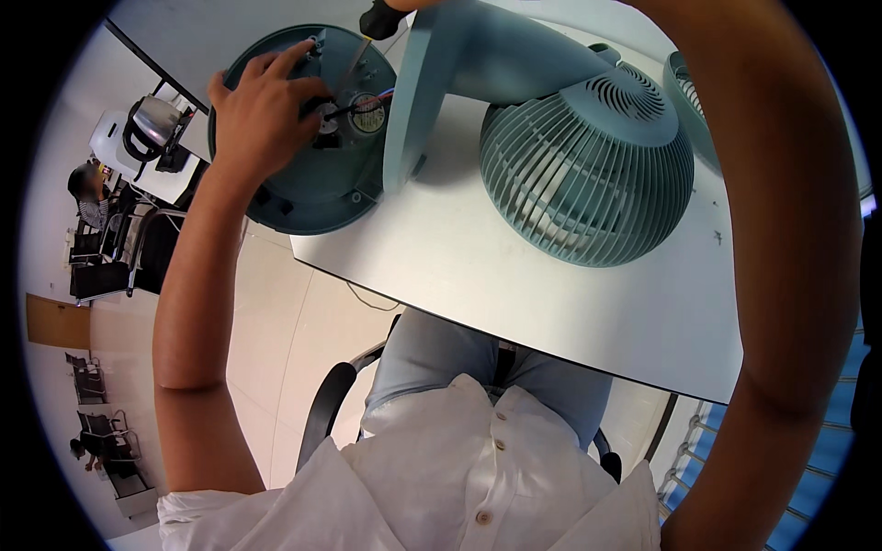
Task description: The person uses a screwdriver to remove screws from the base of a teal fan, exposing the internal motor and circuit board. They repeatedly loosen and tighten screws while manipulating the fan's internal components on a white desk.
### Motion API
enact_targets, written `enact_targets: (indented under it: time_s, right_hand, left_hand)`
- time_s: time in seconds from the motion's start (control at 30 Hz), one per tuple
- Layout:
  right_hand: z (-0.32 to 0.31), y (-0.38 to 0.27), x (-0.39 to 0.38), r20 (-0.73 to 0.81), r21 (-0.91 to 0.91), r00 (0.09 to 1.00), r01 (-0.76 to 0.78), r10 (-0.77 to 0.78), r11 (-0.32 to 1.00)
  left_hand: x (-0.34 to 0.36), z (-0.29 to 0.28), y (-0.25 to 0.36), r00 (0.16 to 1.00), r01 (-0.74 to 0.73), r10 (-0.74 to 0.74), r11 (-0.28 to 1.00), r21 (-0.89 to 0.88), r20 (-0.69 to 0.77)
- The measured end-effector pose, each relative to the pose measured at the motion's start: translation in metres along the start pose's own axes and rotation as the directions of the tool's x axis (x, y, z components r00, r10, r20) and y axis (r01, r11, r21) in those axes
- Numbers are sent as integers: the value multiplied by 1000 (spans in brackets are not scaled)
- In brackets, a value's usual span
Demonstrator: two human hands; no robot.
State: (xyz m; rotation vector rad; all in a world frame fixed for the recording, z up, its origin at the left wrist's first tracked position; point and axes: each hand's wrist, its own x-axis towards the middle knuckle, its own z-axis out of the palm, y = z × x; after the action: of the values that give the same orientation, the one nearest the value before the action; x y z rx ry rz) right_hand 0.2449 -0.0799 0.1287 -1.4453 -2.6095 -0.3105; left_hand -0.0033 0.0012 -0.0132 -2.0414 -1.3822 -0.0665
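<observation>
– Teal plastic forms the round fan base [317, 202]; take it as your datum. What is the state of each grip?

– Your left hand [262, 115] is inside the base, fingers spread over the inner fittings, grasping nothing visible. Your right hand [411, 4] is above and to the right of the base, almost wholly cut off by the edge of view. It meets the handle of the screwdriver [378, 20], whose shaft slants into the base, but its closure cannot be told.

– Which stages can you count as done?

– The interior of your base is exposed. The fan stand [524, 60] lies immediately right of the base, apparently detached from it. Red and blue wires [383, 96] run inside the base towards the stand's disc; their far ends are hidden. The fan cage [588, 184] is on the counter [514, 285], farther right of the base.

– What must you treat as outstanding?

– Judged from this layout, your fastener work inside the base is unfinished, and base and stand are not joined. Whether the fan is being dismantled or reassembled, you cannot determine.
</observation>
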Motion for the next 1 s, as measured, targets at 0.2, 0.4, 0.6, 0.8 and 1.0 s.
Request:
enact_targets:
  time_s: [0.2,0.4,0.6,0.8,1.0]
  right_hand:
    - [5,7,4,-5,74,996,93,-93,993]
    - [15,0,13,-23,-48,999,32,-34,998]
    - [9,8,8,-29,86,985,170,-169,982]
    - [14,-1,10,-30,61,999,-13,15,998]
    - [17,-5,10,-64,62,997,-27,31,998]
  left_hand:
    - [1,4,-2,1000,-3,3,999,33,-10]
    - [0,6,-4,999,-22,24,999,45,-39]
    - [2,7,-3,1000,6,-7,1000,29,17]
    - [2,6,-2,1000,14,-15,999,30,24]
    - [10,-15,4,962,106,-87,993,-60,259]
